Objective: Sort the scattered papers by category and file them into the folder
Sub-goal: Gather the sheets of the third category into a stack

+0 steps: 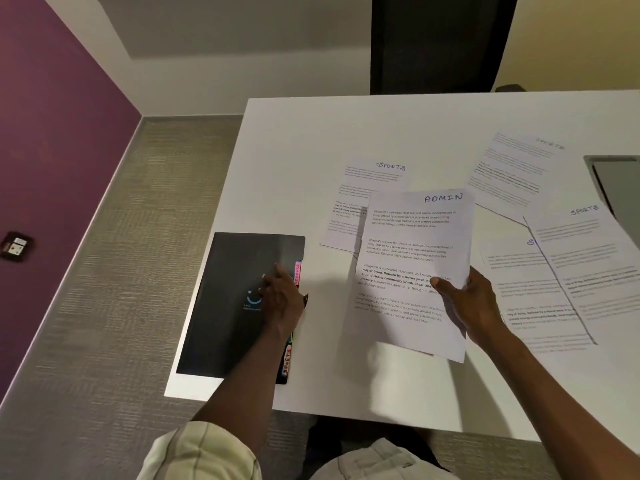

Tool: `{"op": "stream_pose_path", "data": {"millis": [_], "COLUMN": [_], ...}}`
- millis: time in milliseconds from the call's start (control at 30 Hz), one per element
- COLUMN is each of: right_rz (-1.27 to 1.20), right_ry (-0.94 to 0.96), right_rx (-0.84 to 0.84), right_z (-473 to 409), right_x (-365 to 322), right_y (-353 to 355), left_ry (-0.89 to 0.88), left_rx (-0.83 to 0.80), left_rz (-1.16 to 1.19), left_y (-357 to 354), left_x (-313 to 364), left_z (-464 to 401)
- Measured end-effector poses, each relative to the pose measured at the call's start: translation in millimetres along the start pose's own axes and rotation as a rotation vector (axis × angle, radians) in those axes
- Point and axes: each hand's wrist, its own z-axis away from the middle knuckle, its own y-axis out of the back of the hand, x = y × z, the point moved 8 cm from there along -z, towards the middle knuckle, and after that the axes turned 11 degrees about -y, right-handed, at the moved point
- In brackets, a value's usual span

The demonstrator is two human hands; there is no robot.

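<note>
The right hand point(465, 296) pinches the ADMIN sheet point(414, 268) at its right edge, while the left hand point(282, 292) rests flat-fingered on the black folder point(228, 299).

I see a white desk point(304, 150) over grey carpet point(131, 271), a purple wall point(52, 116) on the left bearing a small socket plate point(15, 246), and a dark chair back point(440, 43) behind the desk.

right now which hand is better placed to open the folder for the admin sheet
Left. The left hand already rests on the folder by its tabbed edge; the right hand is busy gripping the ADMIN sheet.
</note>
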Motion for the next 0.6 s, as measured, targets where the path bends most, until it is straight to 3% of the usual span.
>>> {"op": "stream_pose_path", "data": {"millis": [300, 600], "right_rz": [0.051, 0.154], "right_ry": [0.048, 0.11], "right_rx": [-0.023, -0.014], "right_z": [4, 5], "right_x": [-13, -25], "right_y": [2, 0], "left_ry": [-0.061, 0.072], "left_rx": [0.051, -0.014], "left_rz": [-0.352, -0.047], "left_y": [5, 11], "left_x": [18, 6], "left_z": [16, 14]}}
